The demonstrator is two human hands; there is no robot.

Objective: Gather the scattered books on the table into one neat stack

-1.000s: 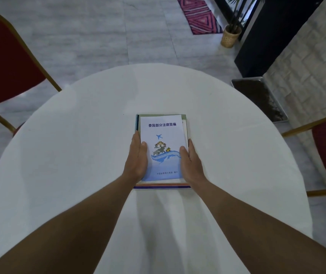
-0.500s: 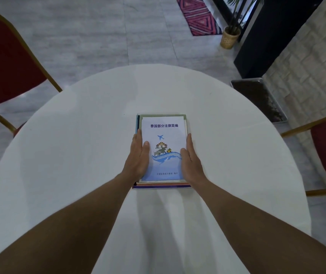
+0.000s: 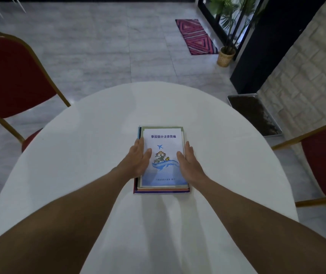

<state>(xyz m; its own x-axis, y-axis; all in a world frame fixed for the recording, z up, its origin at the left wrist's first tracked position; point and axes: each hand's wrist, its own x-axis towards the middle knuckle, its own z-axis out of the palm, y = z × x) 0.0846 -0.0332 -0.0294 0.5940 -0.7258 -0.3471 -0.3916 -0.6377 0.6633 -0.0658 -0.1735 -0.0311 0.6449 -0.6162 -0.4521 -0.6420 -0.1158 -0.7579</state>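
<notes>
Squaring the stack of books [image 3: 161, 175] at the middle of the round table [image 3: 79, 155], I press my left hand [image 3: 139, 159] and right hand [image 3: 187, 160] flat, fingers together, against its sides; no loose books show, so seemingly only edge-tidying remains.

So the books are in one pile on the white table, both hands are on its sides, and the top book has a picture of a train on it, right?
Not quite. In the head view the top book shows a small blue airplane, not a train. The rest holds: the pile sits on the white table, with the left hand and right hand against its sides.
</notes>
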